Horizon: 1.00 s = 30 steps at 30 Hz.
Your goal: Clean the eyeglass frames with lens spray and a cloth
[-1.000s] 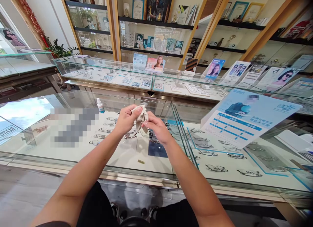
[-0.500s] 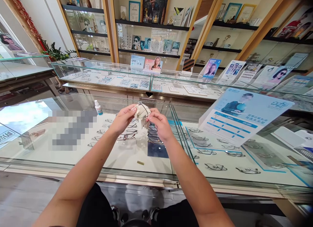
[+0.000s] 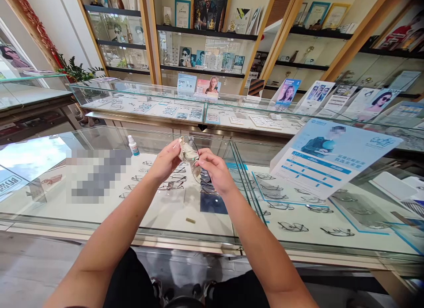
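Both my hands held up together, fingertips pinched.
My left hand (image 3: 167, 160) and right hand (image 3: 214, 169) meet close in front of me, bare forearms angled inward, thumbs pressed against fingers.

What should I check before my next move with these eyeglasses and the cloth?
1. Left hand grips cleaning cloth: ok.
2. Right hand holds eyeglasses: ok.
3. Cleaning cloth touches the eyeglasses: ok.
4. Lenses free of smears: cannot tell.
5. Spray bottle upright on glass counter, apart from both arms: ok.
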{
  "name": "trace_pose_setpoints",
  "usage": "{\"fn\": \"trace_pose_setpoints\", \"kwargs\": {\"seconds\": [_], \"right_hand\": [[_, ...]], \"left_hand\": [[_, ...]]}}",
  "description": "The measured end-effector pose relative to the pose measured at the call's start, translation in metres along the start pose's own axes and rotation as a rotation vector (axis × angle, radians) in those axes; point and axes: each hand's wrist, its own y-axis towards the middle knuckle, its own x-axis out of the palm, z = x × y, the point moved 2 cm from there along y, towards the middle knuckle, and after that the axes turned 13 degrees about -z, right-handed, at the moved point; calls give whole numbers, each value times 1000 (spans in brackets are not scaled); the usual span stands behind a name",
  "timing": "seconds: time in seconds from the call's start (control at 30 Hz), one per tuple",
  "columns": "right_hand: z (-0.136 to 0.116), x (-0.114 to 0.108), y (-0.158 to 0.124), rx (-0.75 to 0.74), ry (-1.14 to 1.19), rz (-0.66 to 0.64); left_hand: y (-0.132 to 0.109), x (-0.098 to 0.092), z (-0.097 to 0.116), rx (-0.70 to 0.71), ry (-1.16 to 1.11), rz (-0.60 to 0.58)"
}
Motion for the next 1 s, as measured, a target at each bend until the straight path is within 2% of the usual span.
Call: {"fn": "trace_pose_setpoints", "kwargs": {"seconds": [0.23,0.47,0.63,0.77,0.87,1.0], "right_hand": [[-6,-4,0,-42,12,62],[-8,-12,0,-64,17,136],[-12,-13,0,-47,143,149],[-12,-10,0,-43,222,125],[-10,-9,-1,-60,229,83],[-7,-13,-1,-42,115,-16]], "left_hand": [[3,0,3,-62,-186,99],[2,-7,9,-45,-183,242],[3,-6,14,22,-146,199],[2,-4,15,10,-94,93],[-1,-5,11,62,121,36],[-9,-2,11,373,786,74]]}}
